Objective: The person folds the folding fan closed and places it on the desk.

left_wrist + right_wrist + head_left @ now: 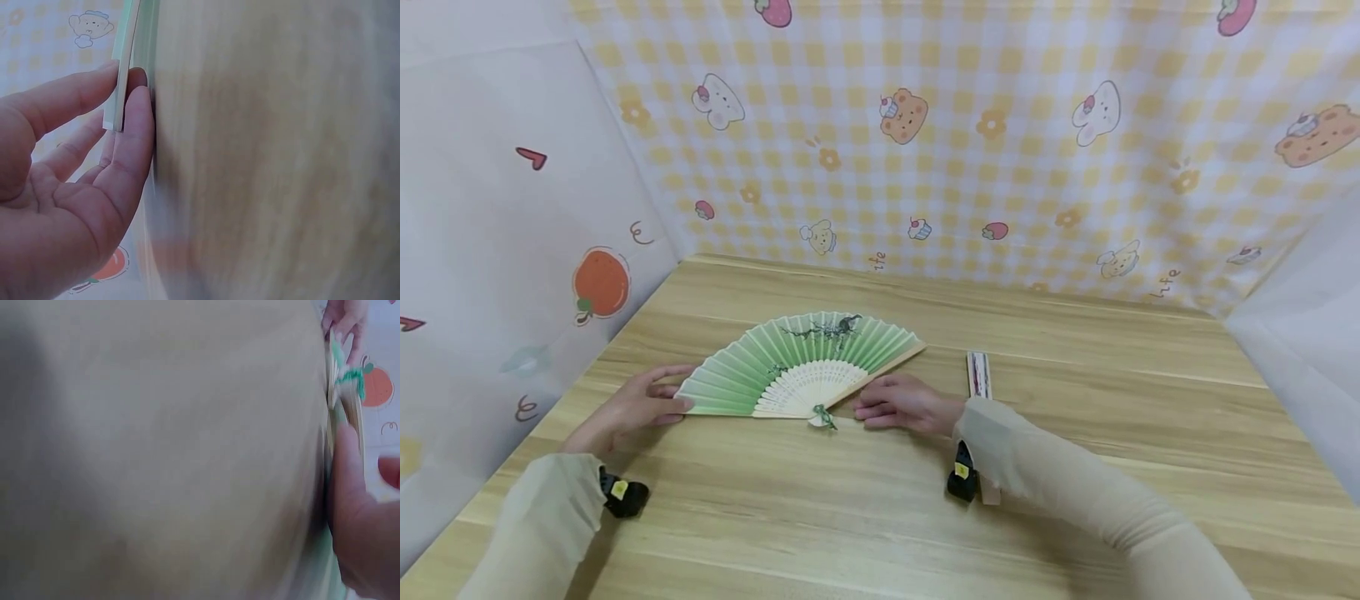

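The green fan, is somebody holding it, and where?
The left hand pinches the fan by its left outer corner. Whether the right hand grips it is unclear.

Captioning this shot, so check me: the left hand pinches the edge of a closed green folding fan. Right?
Not quite: the green folding fan isn't closed but spread open, as the head view shows. The left hand does pinch its edge.
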Motion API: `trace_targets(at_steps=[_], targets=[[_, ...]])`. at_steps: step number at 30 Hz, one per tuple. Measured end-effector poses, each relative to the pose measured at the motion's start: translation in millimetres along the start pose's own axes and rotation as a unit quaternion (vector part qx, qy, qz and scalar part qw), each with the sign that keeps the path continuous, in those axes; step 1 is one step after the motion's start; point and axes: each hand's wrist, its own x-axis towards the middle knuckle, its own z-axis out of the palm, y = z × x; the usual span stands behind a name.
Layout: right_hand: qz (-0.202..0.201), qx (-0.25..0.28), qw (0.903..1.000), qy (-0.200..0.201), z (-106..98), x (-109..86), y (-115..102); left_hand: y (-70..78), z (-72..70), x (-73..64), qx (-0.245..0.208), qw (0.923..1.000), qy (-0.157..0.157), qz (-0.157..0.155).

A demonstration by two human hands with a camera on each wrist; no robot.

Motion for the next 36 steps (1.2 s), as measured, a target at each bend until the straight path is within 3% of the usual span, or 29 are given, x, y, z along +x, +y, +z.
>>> trace_targets(at_steps=[6, 11, 20, 29, 36], targets=[[-0.031, -0.077, 0.9947, -0.061, -21, -9.6, -8, -2.2, -0.8, 0.3, -0.012, 0.9999, -0.005, 0.008], [-0.073, -0.143, 0.9848, -0.066, -39, -11.0, -25, -1.8, -2.2, 0.5, -0.013, 0.9999, -0.006, 0.008], [-0.137, -0.233, 0.9628, 0.0, -68, -1.3, -51, -0.2, 1.0, -0.3, -0.013, 0.9999, -0.002, -0.004], [-0.144, -0.302, 0.9399, 0.068, -78, 13.1, -56, -4.8, 2.0, 0.3, -0.019, 0.9998, 0.004, -0.006], [-0.151, -0.332, 0.9271, 0.085, -82, 24.6, -59, -5.2, 0.9, 0.7, -0.03, 0.9996, 0.001, -0.003]])
